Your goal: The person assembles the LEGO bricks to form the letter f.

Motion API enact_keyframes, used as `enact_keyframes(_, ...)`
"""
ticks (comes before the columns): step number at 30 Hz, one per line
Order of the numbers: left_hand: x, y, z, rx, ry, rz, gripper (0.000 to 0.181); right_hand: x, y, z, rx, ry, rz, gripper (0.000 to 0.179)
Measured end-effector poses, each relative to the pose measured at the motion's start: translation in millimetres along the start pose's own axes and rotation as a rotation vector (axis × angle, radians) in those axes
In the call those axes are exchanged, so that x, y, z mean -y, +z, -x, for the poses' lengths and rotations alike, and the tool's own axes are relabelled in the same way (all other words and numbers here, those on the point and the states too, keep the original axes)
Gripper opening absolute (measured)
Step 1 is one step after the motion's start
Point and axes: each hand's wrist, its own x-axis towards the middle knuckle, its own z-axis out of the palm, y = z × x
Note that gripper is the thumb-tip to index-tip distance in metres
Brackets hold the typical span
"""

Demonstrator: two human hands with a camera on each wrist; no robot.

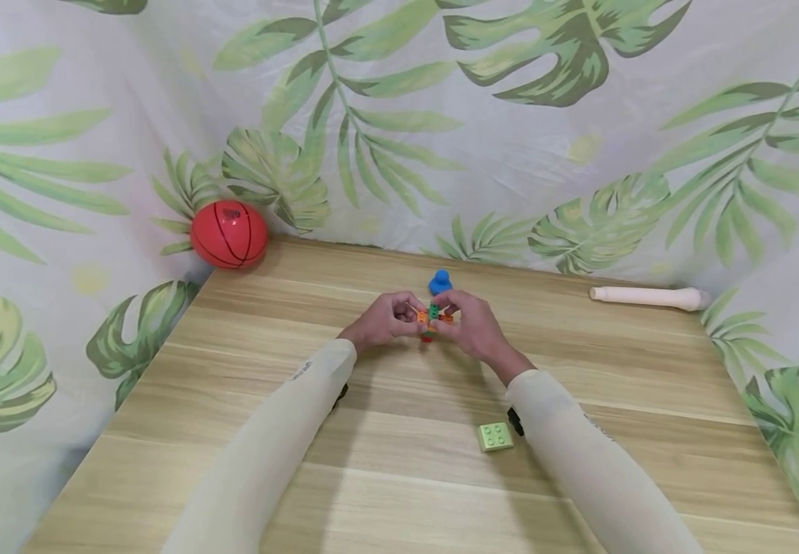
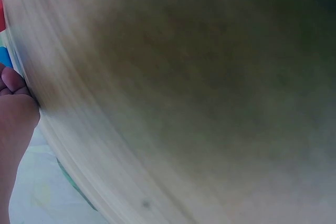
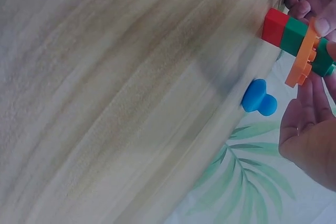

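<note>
The ball (image 1: 229,235) lies left of the stacked bricks (image 3: 303,59), the stick (image 1: 648,297) right.

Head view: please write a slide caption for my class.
Both hands hold joined coloured blocks at a wooden table, a red ball near its back-left corner.

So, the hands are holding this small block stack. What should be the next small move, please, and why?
Probably press the upper green block down with the right hand while the left hand steadies the stack. That block sits above the orange piece, both hands grip the stack, and I cannot tell whether it is fully seated.
</note>
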Motion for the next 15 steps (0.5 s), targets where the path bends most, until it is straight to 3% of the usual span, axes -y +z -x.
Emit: enact_keyframes(15,-1.6,-0.5,0.0,0.001,0.003,-0.027,0.028,10.3,-7.2,-4.3,0.051,-0.01,0.09,0.03)
